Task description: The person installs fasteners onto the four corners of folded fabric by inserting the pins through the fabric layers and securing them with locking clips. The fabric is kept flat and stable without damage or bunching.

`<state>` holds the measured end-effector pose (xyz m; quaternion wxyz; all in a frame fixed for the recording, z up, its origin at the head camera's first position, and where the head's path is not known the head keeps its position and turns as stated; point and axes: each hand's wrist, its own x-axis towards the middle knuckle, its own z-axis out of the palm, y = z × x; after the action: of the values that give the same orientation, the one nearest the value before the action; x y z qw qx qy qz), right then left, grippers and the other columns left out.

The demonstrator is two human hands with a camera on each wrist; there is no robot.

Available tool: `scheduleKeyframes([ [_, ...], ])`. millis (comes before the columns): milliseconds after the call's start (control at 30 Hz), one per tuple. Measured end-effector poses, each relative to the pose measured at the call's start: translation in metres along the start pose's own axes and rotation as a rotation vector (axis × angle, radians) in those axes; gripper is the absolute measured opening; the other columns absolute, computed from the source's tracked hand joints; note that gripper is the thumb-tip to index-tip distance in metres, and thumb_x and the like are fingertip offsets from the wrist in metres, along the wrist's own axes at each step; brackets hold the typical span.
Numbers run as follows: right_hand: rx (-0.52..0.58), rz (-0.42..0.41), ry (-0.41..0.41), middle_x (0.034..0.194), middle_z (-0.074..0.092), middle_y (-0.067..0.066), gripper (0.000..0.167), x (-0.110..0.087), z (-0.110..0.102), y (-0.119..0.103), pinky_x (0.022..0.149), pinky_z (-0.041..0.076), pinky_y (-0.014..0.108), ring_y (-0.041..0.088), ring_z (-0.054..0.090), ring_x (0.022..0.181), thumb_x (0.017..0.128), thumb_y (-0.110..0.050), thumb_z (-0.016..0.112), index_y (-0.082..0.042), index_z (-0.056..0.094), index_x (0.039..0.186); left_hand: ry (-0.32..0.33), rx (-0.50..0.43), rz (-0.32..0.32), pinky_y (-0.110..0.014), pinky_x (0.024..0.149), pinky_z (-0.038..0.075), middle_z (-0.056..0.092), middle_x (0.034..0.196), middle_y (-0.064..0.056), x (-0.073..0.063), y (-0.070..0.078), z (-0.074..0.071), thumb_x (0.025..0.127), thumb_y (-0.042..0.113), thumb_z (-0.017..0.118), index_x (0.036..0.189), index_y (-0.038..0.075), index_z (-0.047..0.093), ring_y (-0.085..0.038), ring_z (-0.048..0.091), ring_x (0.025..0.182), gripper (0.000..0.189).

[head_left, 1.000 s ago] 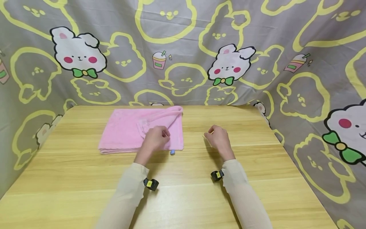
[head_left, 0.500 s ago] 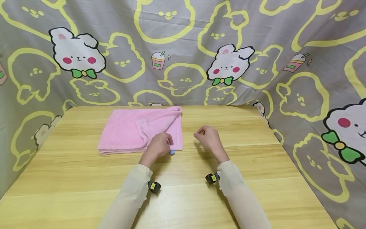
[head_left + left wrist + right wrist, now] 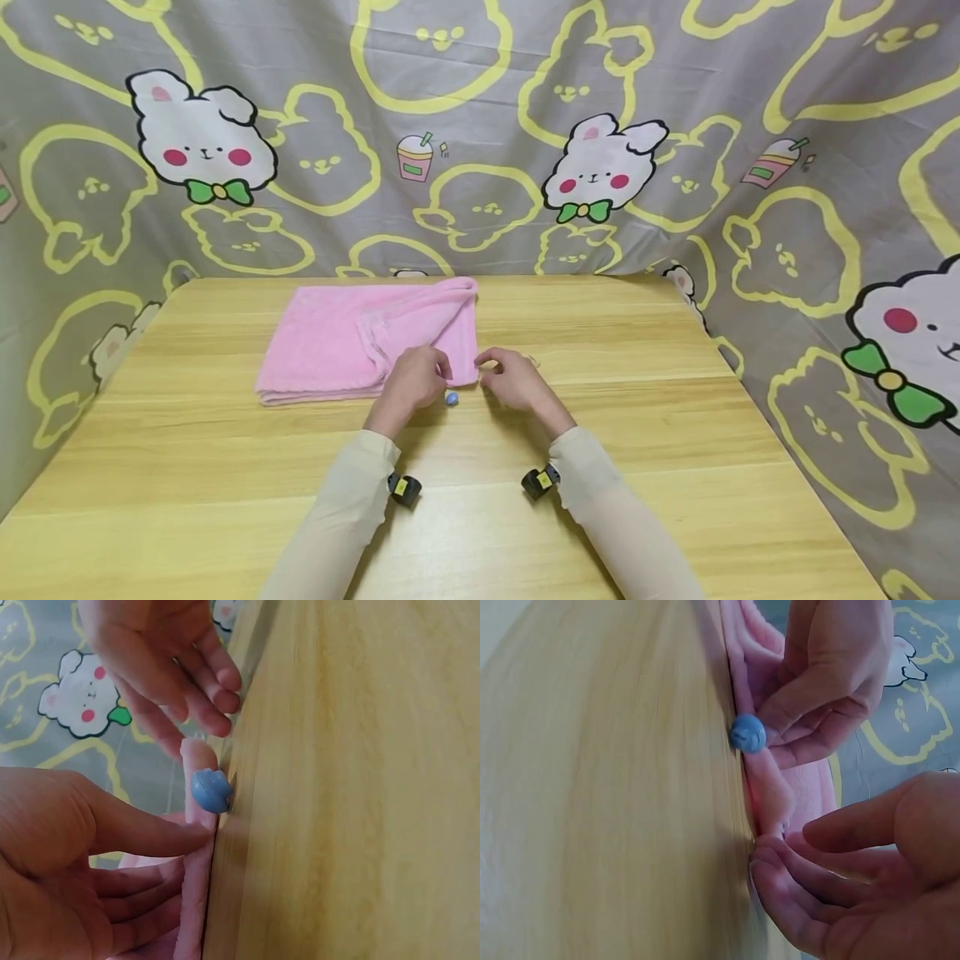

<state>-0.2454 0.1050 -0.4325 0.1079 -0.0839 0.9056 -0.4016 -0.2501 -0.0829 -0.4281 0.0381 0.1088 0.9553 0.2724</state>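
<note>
A pink plush towel [image 3: 322, 342], folded with one flap turned back, lies at the left of the table. At its front edge my left hand [image 3: 416, 377] rests, thumb at the edge and fingers over the top, pinching it lightly in the left wrist view. My right hand [image 3: 517, 379] reaches the near right corner, thumb above and fingertips below. That corner [image 3: 776, 795] bulges slightly between the two hands. A small blue rounded piece with a notched top [image 3: 211, 790] sits in front of the towel's edge, between the hands, touched by neither in the head view.
A thin yellowish loop [image 3: 534, 361] lies on the wooden table [image 3: 637, 333] just beyond the right hand. Grey curtain [image 3: 487, 150] with rabbit prints hangs behind and along both sides. Each wrist carries a small black camera [image 3: 405, 489].
My right hand has moved left to the towel's corner, which is slightly raised. The left hand has slid a little toward the front edge. The yellowish loop is now away from the right fingertips.
</note>
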Motion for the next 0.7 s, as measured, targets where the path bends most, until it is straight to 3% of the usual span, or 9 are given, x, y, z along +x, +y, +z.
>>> scheduleKeyframes([
  [200,0.061,-0.019,-0.034,0.094,0.076,0.011,0.031,-0.001,0.002,-0.002,0.061,0.047,0.025,0.017,0.067,0.074,0.095,-0.009,0.061,-0.007,0.069,0.125,0.021,-0.042,0.008,-0.039,0.073,0.052,0.072,0.076,-0.004,-0.001,-0.001,-0.005,0.073,-0.003,0.069,0.074,0.011,0.074,-0.023,0.061,0.074,0.014],
  [500,0.189,-0.025,0.015,0.117,0.075,0.015,0.029,-0.003,0.002,-0.008,0.092,0.056,0.036,0.027,0.072,0.108,0.095,-0.009,0.063,-0.005,0.07,0.123,0.0,-0.088,0.017,-0.041,0.08,0.053,0.075,0.086,-0.005,-0.002,0.006,-0.013,0.079,0.007,0.08,0.094,0.01,0.077,-0.024,0.067,0.082,0.016],
  [700,0.28,-0.012,0.02,0.118,0.074,0.016,0.028,-0.002,0.001,-0.01,0.094,0.055,0.037,0.028,0.07,0.113,0.096,-0.008,0.063,-0.004,0.07,0.123,0.084,-0.09,0.065,-0.036,0.071,0.049,0.073,0.076,-0.001,-0.002,0.007,-0.011,0.085,0.011,0.078,0.085,0.009,0.079,-0.019,0.062,0.072,0.002],
])
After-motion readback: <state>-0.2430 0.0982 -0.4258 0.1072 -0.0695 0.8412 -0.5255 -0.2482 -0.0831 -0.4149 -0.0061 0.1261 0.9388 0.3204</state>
